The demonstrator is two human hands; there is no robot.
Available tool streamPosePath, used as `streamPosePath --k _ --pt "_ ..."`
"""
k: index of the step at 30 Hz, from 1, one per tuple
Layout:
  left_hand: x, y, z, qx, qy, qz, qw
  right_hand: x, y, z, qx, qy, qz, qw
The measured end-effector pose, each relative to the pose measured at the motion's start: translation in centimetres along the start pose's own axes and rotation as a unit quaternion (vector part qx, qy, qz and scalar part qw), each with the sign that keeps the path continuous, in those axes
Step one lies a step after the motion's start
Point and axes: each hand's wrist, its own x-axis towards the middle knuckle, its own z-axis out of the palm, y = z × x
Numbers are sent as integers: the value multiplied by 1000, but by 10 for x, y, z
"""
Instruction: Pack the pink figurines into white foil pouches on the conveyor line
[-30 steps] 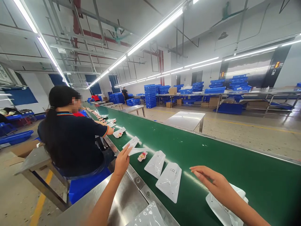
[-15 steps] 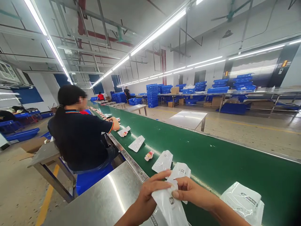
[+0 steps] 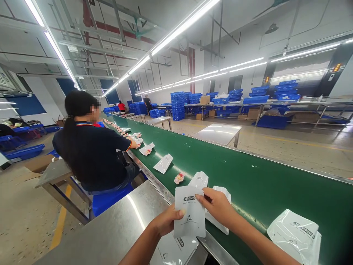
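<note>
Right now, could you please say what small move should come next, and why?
I'd probably try opening the held pouch at its top: it looks flat, the right hand is at its upper right corner, and the left hand grips its left side.

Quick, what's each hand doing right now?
Left hand: closed on a white pouch, at its left edge.
Right hand: closed on the same pouch, near its upper right corner.

A white rectangular plastic pouch [image 3: 190,209] looks satiny, a long green belt [image 3: 220,165] smoothly glossy, a grey metal tabletop [image 3: 110,228] shiny.
</note>
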Motion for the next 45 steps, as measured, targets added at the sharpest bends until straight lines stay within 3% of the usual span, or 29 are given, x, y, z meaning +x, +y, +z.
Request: streamPosePath --k 3,6,10,13,18,23,29,36,41,45 --pt "3 0 -1 12 47 -35 998 0 -2 0 -35 -14 -26 999" --pt "12 -7 -3 -27 160 -42 986 8 -1 0 -2 -35 -20 999" --pt "26 -12 -13 -67 259 21 963 43 16 0 144 -99 79 982" --pt "29 -12 -24 -43 299 59 951 77 36 7 136 -92 147 975" --pt "26 -15 -33 45 275 65 958 116 51 40 62 -116 209 969" --pt "25 -14 -31 110 284 62 950 126 45 58 35 -129 207 969" --pt "26 -10 -28 252 304 83 915 105 14 30 120 -16 105 987" --pt "24 -2 -20 308 299 87 899 76 -15 6 297 52 21 953" --pt "24 0 -19 303 281 96 906 59 -18 -5 130 45 -32 990" --pt "23 -1 -15 292 241 87 921 50 -25 -12 25 19 -78 996"
